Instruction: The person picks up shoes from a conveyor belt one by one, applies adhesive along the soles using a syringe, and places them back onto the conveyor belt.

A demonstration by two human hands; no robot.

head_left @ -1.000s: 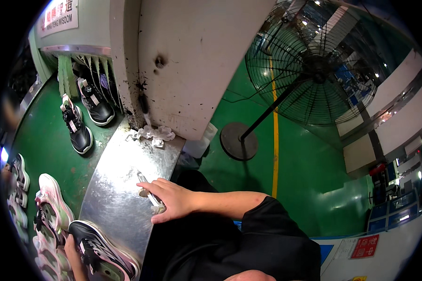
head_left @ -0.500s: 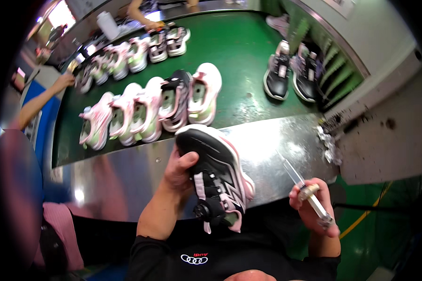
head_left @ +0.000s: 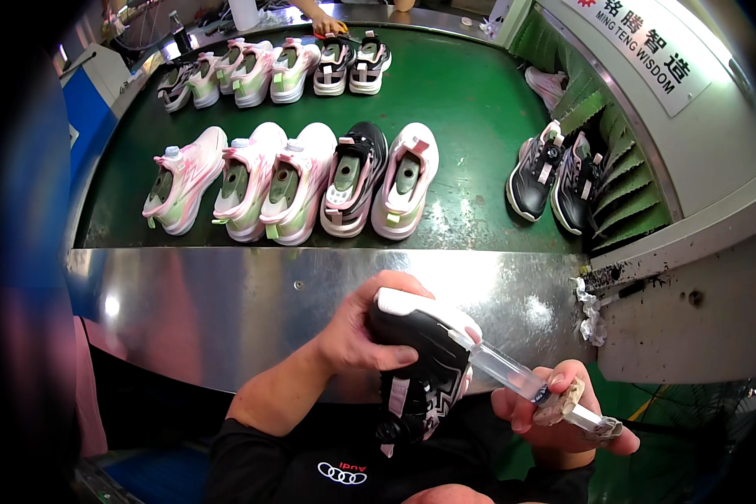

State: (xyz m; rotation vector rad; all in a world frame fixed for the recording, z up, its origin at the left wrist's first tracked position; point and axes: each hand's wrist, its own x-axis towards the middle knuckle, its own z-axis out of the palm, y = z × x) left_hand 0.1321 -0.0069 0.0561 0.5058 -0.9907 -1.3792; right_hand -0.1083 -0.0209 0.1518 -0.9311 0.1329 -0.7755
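My left hand (head_left: 365, 336) is closed around the front of a black sneaker (head_left: 424, 346) with a white and pink sole, its thumb across the upper. The shoe is held above the metal table edge, toe up, with its heel and dial closure low near my shirt. In my right hand (head_left: 554, 424) is a clear syringe (head_left: 506, 371) with a white plunger and wrapping around its finger grip. My right thumb lies at the plunger's end. The syringe tip meets the shoe's side where upper and sole join; exact contact is hard to make out.
Several pink-white sneakers (head_left: 298, 181) and a black one (head_left: 357, 176) stand in a row on the green belt (head_left: 470, 109). Another row (head_left: 256, 74) lies farther back, near a co-worker's hand (head_left: 328, 23). Two black sneakers (head_left: 532, 181) sit by the green strip curtain (head_left: 630, 168).
The sneaker has moved right and slightly down. The syringe's tip, apart from the shoe before, is now at its sole edge. My view has shifted, showing the belt more squarely.
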